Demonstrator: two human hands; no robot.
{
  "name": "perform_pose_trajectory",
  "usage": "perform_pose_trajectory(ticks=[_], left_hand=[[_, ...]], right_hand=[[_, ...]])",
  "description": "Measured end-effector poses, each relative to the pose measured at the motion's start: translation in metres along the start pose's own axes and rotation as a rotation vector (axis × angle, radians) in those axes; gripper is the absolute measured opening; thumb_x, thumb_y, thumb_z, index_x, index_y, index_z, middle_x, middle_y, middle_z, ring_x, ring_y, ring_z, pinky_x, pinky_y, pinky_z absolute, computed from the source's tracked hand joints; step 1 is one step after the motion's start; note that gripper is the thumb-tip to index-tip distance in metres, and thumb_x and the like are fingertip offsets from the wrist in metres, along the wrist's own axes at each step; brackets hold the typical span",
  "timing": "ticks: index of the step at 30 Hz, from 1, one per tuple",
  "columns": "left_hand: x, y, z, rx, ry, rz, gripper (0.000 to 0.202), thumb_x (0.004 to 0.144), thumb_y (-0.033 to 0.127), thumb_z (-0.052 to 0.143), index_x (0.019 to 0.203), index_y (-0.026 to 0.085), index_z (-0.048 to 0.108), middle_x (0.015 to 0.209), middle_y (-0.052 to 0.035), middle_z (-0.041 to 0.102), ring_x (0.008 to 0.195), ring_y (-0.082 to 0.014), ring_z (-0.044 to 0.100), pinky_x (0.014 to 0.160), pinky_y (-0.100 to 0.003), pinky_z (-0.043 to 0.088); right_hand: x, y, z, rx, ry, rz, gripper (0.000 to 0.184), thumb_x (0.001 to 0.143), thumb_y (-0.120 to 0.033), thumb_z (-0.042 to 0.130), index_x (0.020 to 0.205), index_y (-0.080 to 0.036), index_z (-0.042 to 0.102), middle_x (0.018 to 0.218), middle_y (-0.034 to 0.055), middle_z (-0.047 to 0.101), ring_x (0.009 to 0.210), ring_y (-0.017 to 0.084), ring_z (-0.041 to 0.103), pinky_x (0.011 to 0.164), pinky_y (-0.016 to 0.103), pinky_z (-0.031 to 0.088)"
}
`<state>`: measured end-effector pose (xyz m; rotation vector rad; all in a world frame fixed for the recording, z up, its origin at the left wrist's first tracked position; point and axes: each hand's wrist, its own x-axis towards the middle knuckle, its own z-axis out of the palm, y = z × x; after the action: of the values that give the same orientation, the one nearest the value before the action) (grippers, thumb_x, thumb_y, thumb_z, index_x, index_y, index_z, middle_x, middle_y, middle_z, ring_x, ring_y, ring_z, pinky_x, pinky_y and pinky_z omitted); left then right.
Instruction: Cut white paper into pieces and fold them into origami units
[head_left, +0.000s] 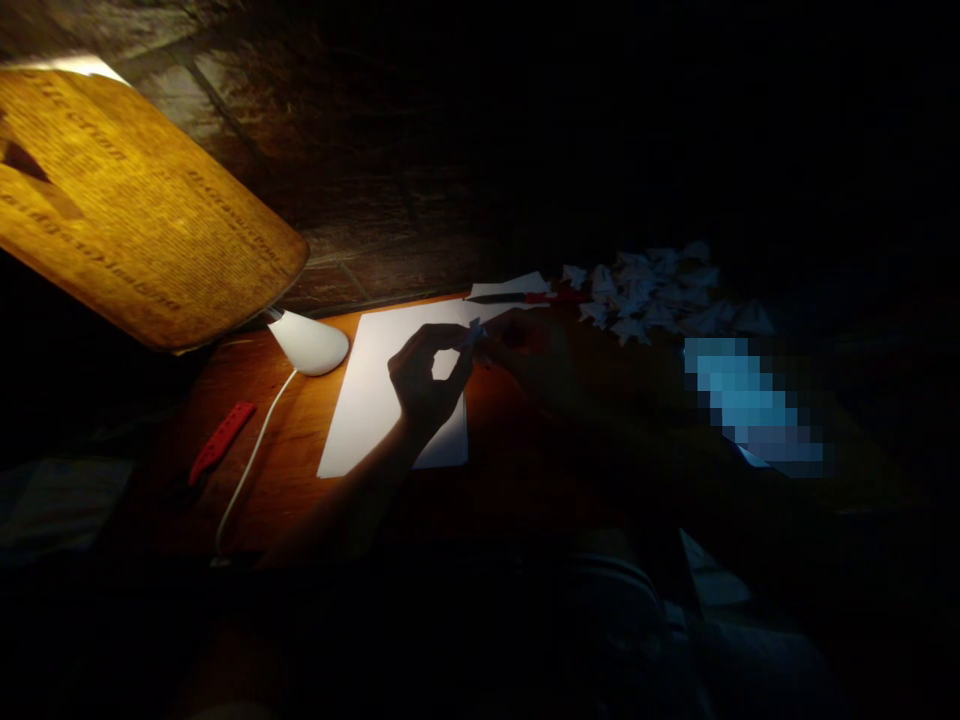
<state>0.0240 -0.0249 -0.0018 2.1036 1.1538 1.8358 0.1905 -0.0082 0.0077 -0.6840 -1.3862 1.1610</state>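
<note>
My left hand (pixel 429 375) curls its thumb and forefinger into a ring and pinches a small folded paper piece (pixel 475 333). My right hand (pixel 534 352) meets it from the other side, its fingers closed at the same piece; it is dim, and its fingertips are hard to make out. Both hands are raised over the wooden table (pixel 510 440). Below my left hand lies a white sheet of paper (pixel 397 420). Just beyond my hands, a long dark tool with a red part (pixel 510 297) rests on another piece of paper (pixel 517 285).
Several folded paper pieces (pixel 652 290) are heaped at the back right. A lit lamp shade with printed text (pixel 150 200) rises at the left above its white base (pixel 311 345). A white cord (pixel 251 465) runs past a red power strip (pixel 223 440). A pixelated bright screen (pixel 750 400) glows at right.
</note>
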Motion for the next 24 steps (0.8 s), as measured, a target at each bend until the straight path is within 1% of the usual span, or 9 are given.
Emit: perform_pose_trajectory(ticks=[3, 6, 11, 14, 18, 21, 24], left_hand=[[-0.001, -0.002, 0.002, -0.031, 0.007, -0.064, 0.006, 0.091, 0.025, 0.075, 0.097, 0.023, 0.077, 0.092, -0.0025, 0.077, 0.086, -0.0166, 0.074, 0.078, -0.032, 0.063], [-0.001, 0.000, 0.005, -0.098, 0.029, -0.118, 0.009, 0.091, 0.029, 0.078, 0.096, 0.022, 0.077, 0.090, -0.0027, 0.076, 0.084, -0.0164, 0.075, 0.076, -0.031, 0.064], [0.001, 0.005, 0.011, -0.223, 0.028, -0.211, 0.016, 0.090, 0.035, 0.083, 0.091, 0.021, 0.076, 0.085, -0.0026, 0.076, 0.077, -0.0159, 0.075, 0.070, -0.031, 0.065], [0.001, 0.006, 0.011, -0.267, 0.027, -0.226, 0.015, 0.089, 0.035, 0.084, 0.090, 0.022, 0.077, 0.084, -0.0029, 0.077, 0.076, -0.0162, 0.076, 0.068, -0.031, 0.065], [0.001, 0.006, 0.010, -0.238, 0.022, -0.241, 0.014, 0.089, 0.034, 0.083, 0.090, 0.021, 0.077, 0.084, -0.0034, 0.077, 0.077, -0.0170, 0.076, 0.067, -0.031, 0.065], [0.001, 0.007, 0.010, -0.246, 0.016, -0.239, 0.016, 0.090, 0.035, 0.083, 0.091, 0.021, 0.077, 0.086, -0.0038, 0.078, 0.077, -0.0172, 0.077, 0.068, -0.031, 0.065], [0.002, 0.008, 0.010, -0.261, 0.025, -0.212, 0.014, 0.090, 0.033, 0.084, 0.091, 0.021, 0.078, 0.087, -0.0032, 0.079, 0.077, -0.0159, 0.077, 0.068, -0.030, 0.066]], right_hand=[[0.000, -0.003, 0.001, 0.049, 0.004, 0.066, 0.043, 0.077, -0.062, 0.084, 0.082, -0.023, 0.069, 0.080, 0.0020, 0.074, 0.074, 0.018, 0.068, 0.070, 0.035, 0.058], [0.001, -0.005, 0.002, 0.056, 0.004, 0.111, 0.042, 0.075, -0.061, 0.086, 0.079, -0.023, 0.067, 0.077, 0.0009, 0.073, 0.071, 0.017, 0.068, 0.070, 0.036, 0.059], [0.000, -0.006, 0.001, 0.048, 0.051, 0.147, 0.035, 0.075, -0.052, 0.086, 0.077, -0.023, 0.067, 0.075, 0.0005, 0.071, 0.070, 0.016, 0.066, 0.068, 0.034, 0.060], [-0.001, -0.007, 0.002, 0.059, 0.068, 0.175, 0.035, 0.075, -0.052, 0.086, 0.078, -0.023, 0.067, 0.077, 0.0009, 0.072, 0.072, 0.017, 0.067, 0.070, 0.035, 0.060], [-0.002, -0.007, 0.004, 0.111, 0.103, 0.193, 0.040, 0.069, -0.055, 0.089, 0.075, -0.022, 0.066, 0.076, 0.0005, 0.071, 0.072, 0.017, 0.067, 0.070, 0.035, 0.060], [-0.002, -0.008, 0.005, 0.116, 0.100, 0.211, 0.040, 0.071, -0.054, 0.090, 0.076, -0.022, 0.066, 0.077, 0.0013, 0.070, 0.073, 0.017, 0.066, 0.071, 0.035, 0.059], [-0.001, -0.009, 0.005, 0.112, 0.097, 0.218, 0.042, 0.072, -0.055, 0.089, 0.072, -0.022, 0.064, 0.076, 0.0014, 0.069, 0.073, 0.017, 0.065, 0.072, 0.035, 0.058]])
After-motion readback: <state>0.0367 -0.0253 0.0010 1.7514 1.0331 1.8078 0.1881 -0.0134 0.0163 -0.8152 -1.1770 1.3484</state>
